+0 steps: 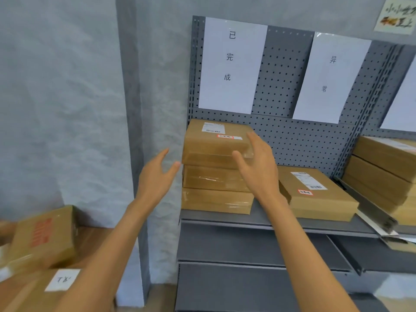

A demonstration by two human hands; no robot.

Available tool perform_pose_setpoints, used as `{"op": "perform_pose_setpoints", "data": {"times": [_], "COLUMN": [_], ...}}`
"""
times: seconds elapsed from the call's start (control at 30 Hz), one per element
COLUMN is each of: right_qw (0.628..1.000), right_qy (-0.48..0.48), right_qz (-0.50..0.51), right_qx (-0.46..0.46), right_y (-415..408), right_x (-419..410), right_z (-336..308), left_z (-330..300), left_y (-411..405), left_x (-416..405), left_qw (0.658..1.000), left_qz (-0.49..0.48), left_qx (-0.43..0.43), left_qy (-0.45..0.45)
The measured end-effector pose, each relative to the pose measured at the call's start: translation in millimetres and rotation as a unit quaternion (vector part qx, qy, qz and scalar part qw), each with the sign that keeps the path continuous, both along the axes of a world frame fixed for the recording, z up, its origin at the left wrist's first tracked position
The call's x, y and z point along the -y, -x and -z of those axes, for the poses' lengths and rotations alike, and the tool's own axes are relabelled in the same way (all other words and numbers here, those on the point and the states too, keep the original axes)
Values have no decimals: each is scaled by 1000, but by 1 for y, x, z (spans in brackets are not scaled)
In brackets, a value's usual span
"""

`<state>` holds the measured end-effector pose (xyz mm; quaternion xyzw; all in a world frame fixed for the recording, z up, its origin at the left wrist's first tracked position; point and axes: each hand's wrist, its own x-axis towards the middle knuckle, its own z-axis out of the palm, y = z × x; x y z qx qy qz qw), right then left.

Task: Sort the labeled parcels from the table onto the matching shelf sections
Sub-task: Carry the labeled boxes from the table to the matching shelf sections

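A stack of three brown parcels stands on the grey shelf [265, 218] under the left paper sign [231, 64]. The top parcel [211, 145] bears a white shipping label and a red-edged sticker. My right hand [258, 163] is spread open in front of that parcel's right end, fingers straight, gripping nothing. To the left of the stack my left hand [157, 174] hovers open and clear of the boxes. A single parcel [317, 194] with a red-edged sticker lies under the right sign [331, 77].
More brown parcels [382, 167] are stacked in the neighbouring shelf bay at right. On the wooden table [94, 239] at lower left lie a box with red print [45, 237] and a box with a white handwritten label [29, 291]. Lower grey shelves sit below.
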<state>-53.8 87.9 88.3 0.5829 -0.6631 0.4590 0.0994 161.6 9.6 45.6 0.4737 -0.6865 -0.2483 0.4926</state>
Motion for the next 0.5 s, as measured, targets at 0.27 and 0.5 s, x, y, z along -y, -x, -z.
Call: {"op": "perform_pose_setpoints", "data": {"times": [0.27,0.5], "right_qw": [975,925], "right_qy": [-94,-212], "right_qz": [-126,-250], "right_qx": [-157,-190], "right_y": [-66,-113], "right_x": [-28,-87], "right_z": [44,117], "left_z": [37,89], "left_y": [-56,-100], "left_x": [-70,-171], "left_qw": [976,952], "left_qz": [-90,-165], "left_qx": [192,258], "left_qy": [50,-11]}}
